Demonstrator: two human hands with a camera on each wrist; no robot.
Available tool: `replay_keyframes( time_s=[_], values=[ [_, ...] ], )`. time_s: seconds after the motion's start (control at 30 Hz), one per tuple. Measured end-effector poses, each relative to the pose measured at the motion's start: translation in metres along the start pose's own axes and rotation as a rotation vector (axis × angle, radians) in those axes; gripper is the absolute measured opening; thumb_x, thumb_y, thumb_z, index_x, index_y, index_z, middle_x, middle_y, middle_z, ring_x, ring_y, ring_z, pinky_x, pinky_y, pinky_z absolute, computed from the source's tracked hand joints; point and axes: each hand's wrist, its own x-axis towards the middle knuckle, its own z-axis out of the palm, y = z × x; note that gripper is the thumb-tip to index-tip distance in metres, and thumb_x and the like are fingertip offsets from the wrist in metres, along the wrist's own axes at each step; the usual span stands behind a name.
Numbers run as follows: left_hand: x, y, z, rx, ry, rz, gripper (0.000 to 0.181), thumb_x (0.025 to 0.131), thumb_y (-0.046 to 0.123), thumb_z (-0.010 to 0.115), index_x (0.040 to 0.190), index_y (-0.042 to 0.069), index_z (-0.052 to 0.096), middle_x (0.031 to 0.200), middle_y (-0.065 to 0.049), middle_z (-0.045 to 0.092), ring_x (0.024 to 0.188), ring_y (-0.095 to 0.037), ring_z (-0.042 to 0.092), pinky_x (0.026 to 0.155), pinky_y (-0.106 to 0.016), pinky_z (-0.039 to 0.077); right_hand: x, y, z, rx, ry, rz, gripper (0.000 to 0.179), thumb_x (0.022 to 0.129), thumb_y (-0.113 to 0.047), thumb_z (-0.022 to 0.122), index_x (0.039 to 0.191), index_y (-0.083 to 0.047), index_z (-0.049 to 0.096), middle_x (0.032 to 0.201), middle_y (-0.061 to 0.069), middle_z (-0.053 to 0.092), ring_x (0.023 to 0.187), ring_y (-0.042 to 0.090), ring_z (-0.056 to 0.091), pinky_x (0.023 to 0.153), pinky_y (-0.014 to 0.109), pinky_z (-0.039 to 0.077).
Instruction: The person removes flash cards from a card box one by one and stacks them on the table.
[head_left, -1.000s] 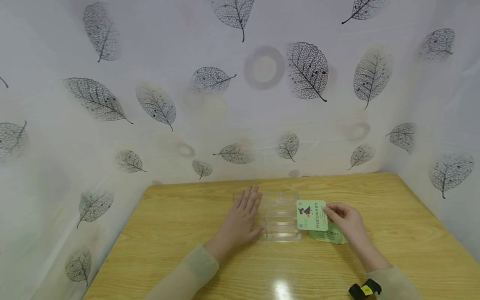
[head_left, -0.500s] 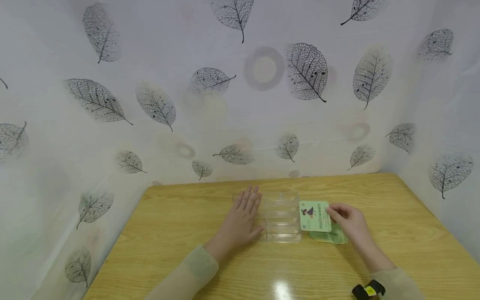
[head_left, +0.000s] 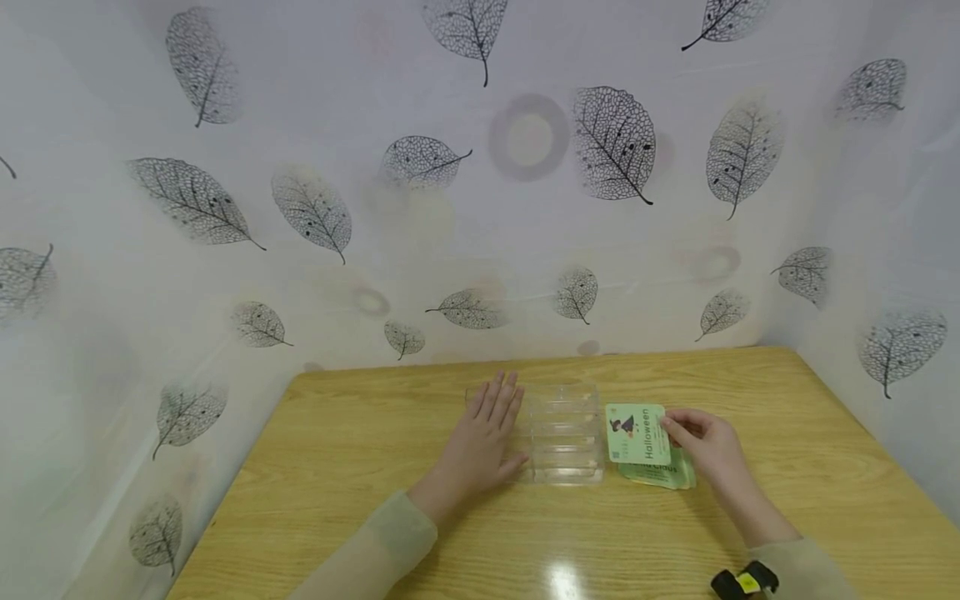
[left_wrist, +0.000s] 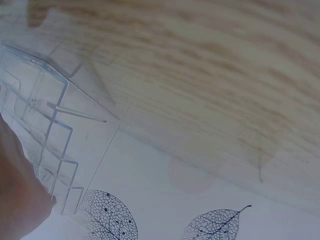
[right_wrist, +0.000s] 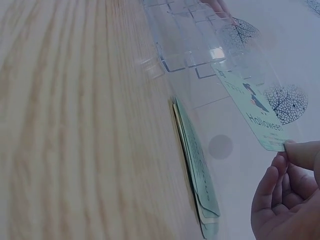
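Observation:
A clear plastic rack (head_left: 566,433) with stepped compartments stands on the table. My left hand (head_left: 480,437) lies on its left part with the fingers straight; in the left wrist view part of that hand (left_wrist: 20,190) shows beside the stepped side wall. Between thumb and fingers my right hand (head_left: 701,446) pinches the right edge of a light green "Halloween" card (head_left: 636,435), which bears a small witch figure. The card is up off the table, right of the rack. Below it lies a stack of green cards (right_wrist: 195,170), partly hidden in the head view, the top one reading "Claus".
The wooden table (head_left: 337,500) ends at a pale leaf-printed sheet (head_left: 487,208) behind and at the sides. A black strap with a yellow patch (head_left: 746,581) is at the right wrist.
My right hand has drawn the Halloween card a little to the right, away from the rack and further over the stack. My left hand has stayed in place.

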Motion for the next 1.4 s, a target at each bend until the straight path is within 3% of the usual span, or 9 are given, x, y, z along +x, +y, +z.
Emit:
replay_keyframes(
  time_s=[0.37, 0.83, 1.4],
  values=[
    [0.0, 0.0, -0.001, 0.014, -0.006, 0.002, 0.097, 0.088, 0.071, 0.026, 0.15, 0.001, -0.001, 0.157, -0.02, -0.003, 0.145, -0.036, 0.0, 0.119, -0.046, 0.01, 0.001, 0.008, -0.004, -0.005, 0.026, -0.002, 0.047, 0.093, -0.036, 0.058, 0.115, 0.006, 0.061, 0.091, -0.002, 0.065, 0.075, 0.002, 0.058, 0.064, 0.022, 0.053],
    [0.0, 0.0, -0.006, 0.021, -0.02, 0.002, 0.096, 0.089, 0.071, 0.026, 0.151, 0.001, 0.001, 0.157, -0.02, -0.002, 0.145, -0.036, 0.001, 0.118, -0.046, 0.013, 0.0, 0.011, -0.009, 0.024, 0.021, 0.007, 0.049, 0.092, -0.035, 0.059, 0.117, 0.007, 0.059, 0.088, -0.009, 0.063, 0.075, -0.003, 0.057, 0.065, 0.02, 0.055],
    [0.0, 0.0, -0.006, -0.001, -0.011, 0.006, 0.096, 0.089, 0.069, 0.031, 0.151, 0.001, 0.005, 0.157, -0.021, -0.002, 0.145, -0.037, 0.002, 0.119, -0.045, 0.013, -0.001, 0.02, -0.014, 0.004, 0.02, 0.023, 0.048, 0.093, -0.033, 0.058, 0.119, 0.007, 0.057, 0.095, -0.006, 0.063, 0.078, -0.007, 0.056, 0.068, 0.016, 0.054]
  ],
)
